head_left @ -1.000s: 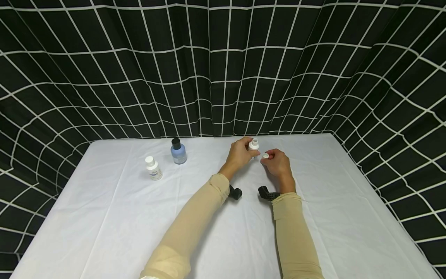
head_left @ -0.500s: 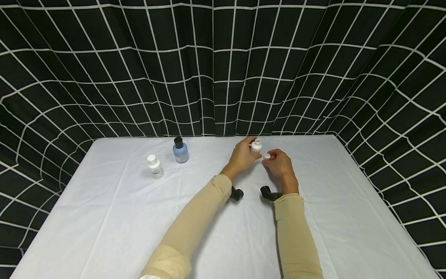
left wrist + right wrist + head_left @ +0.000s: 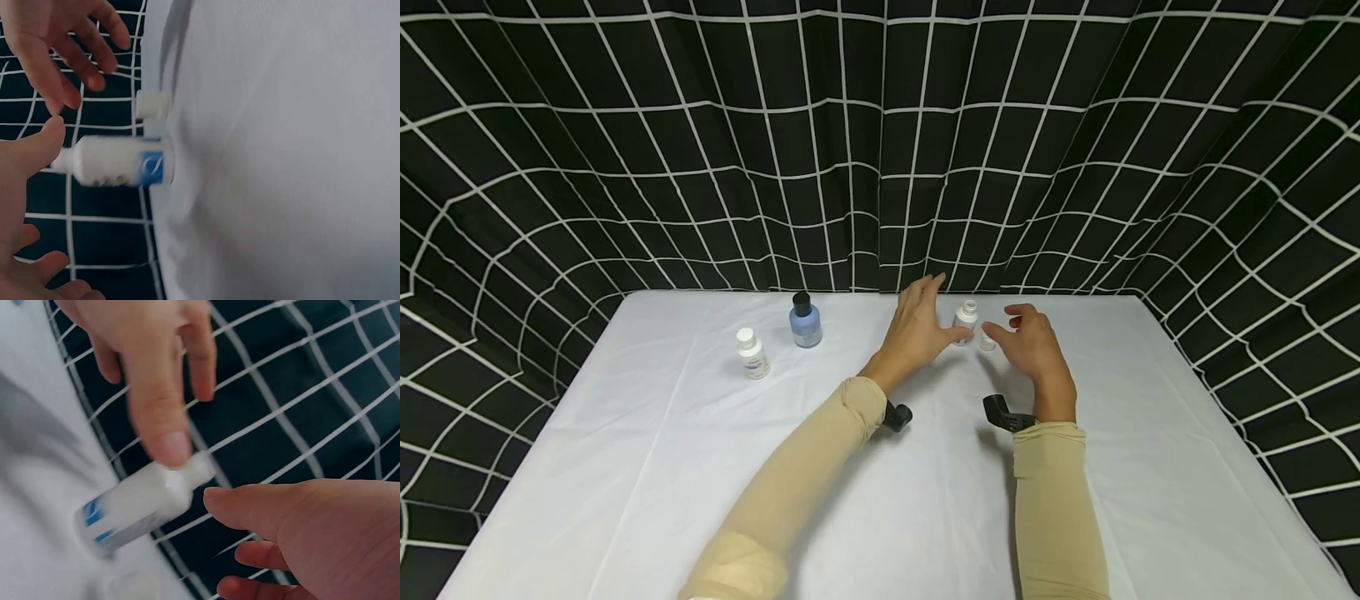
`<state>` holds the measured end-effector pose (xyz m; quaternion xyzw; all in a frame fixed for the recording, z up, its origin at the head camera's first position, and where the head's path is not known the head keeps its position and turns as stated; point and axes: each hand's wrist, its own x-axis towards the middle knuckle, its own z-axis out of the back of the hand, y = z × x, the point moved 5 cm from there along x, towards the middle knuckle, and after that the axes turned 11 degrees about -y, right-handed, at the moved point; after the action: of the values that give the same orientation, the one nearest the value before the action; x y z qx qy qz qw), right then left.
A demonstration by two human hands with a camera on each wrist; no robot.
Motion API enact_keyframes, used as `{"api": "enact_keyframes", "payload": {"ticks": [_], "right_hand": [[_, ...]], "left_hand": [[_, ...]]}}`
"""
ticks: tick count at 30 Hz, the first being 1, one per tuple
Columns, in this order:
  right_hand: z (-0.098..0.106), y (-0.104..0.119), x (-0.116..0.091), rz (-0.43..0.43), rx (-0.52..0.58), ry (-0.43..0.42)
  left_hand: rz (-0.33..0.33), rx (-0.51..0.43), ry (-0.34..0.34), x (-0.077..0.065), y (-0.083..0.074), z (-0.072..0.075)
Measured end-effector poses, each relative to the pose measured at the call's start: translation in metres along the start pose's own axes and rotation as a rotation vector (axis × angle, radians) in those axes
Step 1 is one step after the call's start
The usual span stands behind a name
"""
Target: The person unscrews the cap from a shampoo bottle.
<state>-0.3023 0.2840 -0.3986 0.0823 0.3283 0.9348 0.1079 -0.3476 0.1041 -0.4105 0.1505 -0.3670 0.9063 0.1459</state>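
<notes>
While only wrist views show the uncapped bottle's (image 3: 966, 317) blue label (image 3: 151, 167), both hands (image 3: 917, 330) (image 3: 1033, 343) have fingers (image 3: 97, 44) apart.

We see a beige left sleeve (image 3: 790, 475) toward seven o'clock and a beige right sleeve (image 3: 1060, 508) toward five, both bunched at the cuffs (image 3: 1049, 437), the left hand (image 3: 916, 331) and right hand (image 3: 1034, 343) bare. A black left wrist piece (image 3: 898, 417) shows at its cuff's four o'clock, a perforated black right wrist piece (image 3: 1002, 415) at ten.
</notes>
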Motion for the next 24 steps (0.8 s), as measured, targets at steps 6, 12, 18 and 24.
{"api": "enact_keyframes", "payload": {"ticks": [6, 12, 18, 24], "right_hand": [[0.011, 0.031, -0.011, 0.089, 0.010, -0.105], [0.009, 0.068, -0.022, 0.233, 0.097, -0.158], [-0.009, 0.098, -0.026, 0.364, 0.090, -0.068], [-0.031, 0.118, -0.025, 0.419, 0.081, 0.032]], "left_hand": [[-0.044, 0.051, -0.050, -0.005, 0.008, 0.030], [-0.062, 0.131, -0.151, -0.009, 0.021, 0.060], [-0.033, 0.160, -0.195, -0.012, 0.044, 0.077], [-0.008, 0.213, -0.258, -0.016, 0.069, 0.092]]}}
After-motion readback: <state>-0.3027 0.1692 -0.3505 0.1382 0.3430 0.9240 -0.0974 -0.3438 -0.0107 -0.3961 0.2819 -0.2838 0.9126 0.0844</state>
